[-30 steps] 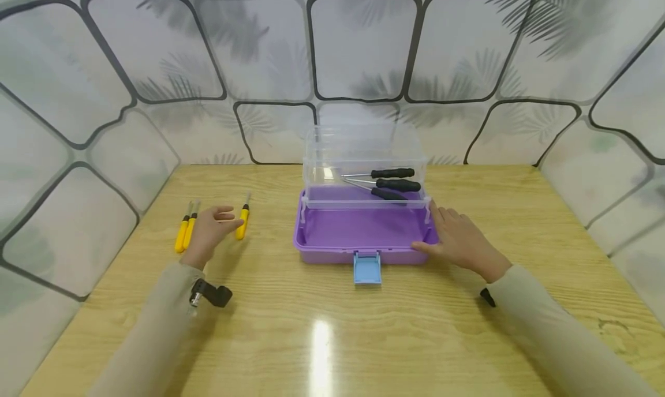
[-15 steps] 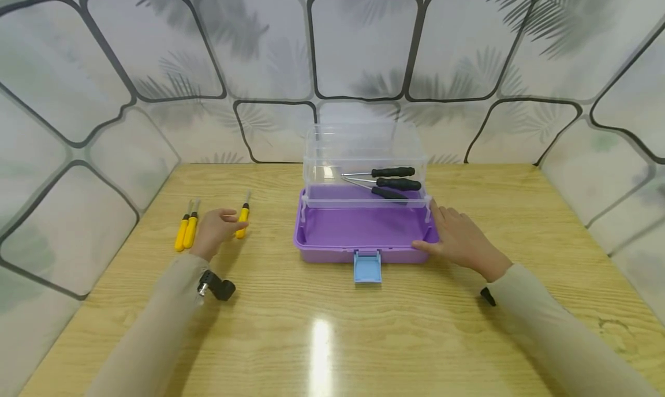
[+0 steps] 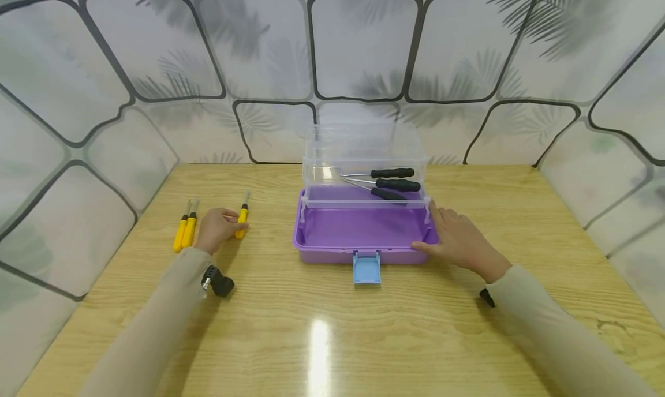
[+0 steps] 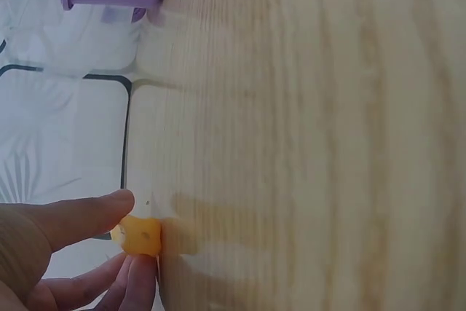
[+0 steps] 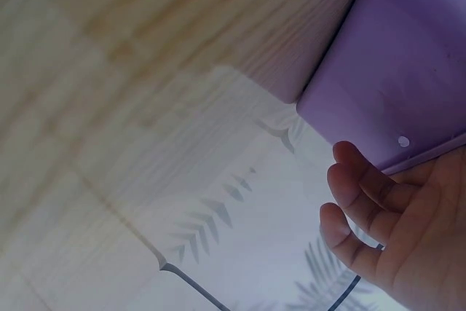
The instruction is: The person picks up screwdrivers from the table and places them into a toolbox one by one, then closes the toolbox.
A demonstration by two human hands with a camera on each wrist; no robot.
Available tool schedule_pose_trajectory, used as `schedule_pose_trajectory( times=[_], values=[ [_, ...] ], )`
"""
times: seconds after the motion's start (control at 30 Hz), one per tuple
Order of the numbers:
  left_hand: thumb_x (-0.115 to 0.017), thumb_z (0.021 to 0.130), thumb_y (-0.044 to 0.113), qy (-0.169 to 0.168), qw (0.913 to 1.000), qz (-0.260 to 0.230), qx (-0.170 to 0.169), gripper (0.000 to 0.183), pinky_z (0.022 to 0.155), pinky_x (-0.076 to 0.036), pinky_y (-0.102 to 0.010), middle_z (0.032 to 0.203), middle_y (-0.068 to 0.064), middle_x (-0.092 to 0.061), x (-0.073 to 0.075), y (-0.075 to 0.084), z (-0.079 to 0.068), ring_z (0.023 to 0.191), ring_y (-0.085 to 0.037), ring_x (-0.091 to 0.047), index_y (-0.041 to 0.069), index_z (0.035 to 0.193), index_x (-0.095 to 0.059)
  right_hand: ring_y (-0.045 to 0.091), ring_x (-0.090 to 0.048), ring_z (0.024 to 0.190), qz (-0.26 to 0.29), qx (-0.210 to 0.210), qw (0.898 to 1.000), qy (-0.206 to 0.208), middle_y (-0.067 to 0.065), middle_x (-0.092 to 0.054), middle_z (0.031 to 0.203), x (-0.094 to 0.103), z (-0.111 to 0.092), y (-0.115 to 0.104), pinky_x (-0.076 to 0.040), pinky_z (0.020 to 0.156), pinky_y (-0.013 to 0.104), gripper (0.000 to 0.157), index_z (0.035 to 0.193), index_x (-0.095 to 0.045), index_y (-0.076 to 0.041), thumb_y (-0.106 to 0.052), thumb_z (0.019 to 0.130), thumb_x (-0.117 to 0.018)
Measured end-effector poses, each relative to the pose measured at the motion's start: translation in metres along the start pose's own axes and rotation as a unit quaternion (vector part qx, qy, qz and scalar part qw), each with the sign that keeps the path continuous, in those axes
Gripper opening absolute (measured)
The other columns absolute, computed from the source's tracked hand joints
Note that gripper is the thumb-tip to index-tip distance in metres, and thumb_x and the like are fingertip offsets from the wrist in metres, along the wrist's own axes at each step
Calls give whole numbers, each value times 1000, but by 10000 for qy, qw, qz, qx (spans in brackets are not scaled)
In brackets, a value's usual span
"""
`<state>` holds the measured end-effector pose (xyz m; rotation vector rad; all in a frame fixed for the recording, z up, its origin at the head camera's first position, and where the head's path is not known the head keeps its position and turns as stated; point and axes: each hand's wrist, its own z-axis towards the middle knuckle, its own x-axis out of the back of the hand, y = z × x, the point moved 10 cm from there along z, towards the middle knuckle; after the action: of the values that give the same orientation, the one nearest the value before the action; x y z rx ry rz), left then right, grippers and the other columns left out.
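My left hand [image 3: 215, 228] pinches the handle of a yellow screwdriver [image 3: 242, 213] lying on the table. In the left wrist view the thumb is on one side of the yellow handle end [image 4: 140, 236] and the fingers are on the other. Two more yellow screwdrivers [image 3: 189, 228] lie just left of that hand. At the right end of a purple toolbox [image 3: 363, 256], my right hand [image 3: 459, 241] rests with its thumb on the front rim and its fingers along the outer side. The right wrist view shows those fingers relaxed beside the purple wall [image 5: 393, 63].
The toolbox's clear lid [image 3: 363, 143] stands raised at the back. Behind its front edge lie several black-handled screwdrivers [image 3: 398, 184]. A light blue latch [image 3: 367, 270] hangs open at the front. A patterned backdrop [image 3: 363, 45] borders the wooden table [image 3: 322, 304].
My left hand has moved slightly right and closed its thumb and fingers on the yellow screwdriver's handle. My right hand has stayed at the toolbox.
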<state>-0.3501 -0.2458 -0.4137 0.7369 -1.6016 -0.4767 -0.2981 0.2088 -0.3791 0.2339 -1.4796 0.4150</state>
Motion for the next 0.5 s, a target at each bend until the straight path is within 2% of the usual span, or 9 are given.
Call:
schedule_pose_trajectory(
  times=[0.23,0.5],
  values=[
    [-69,84,17,49,9997,204,-78,45,65,-47,-22,112,-28,-61,2,3,0,86,-24,-59,-11,117,-58,42,-54,106,18,-6,10000,-19,31,-55,122,0,0,0,-43,90,55,105,142,-20,15,-61,81,-59],
    [-65,84,16,205,9952,941,-147,40,76,-50,-38,110,-26,-62,3,9,0,89,-30,-59,-11,114,-60,42,-54,108,62,-11,10000,-43,31,-54,123,1,-1,-1,-42,92,56,104,143,-19,15,-61,82,-57]
  ],
)
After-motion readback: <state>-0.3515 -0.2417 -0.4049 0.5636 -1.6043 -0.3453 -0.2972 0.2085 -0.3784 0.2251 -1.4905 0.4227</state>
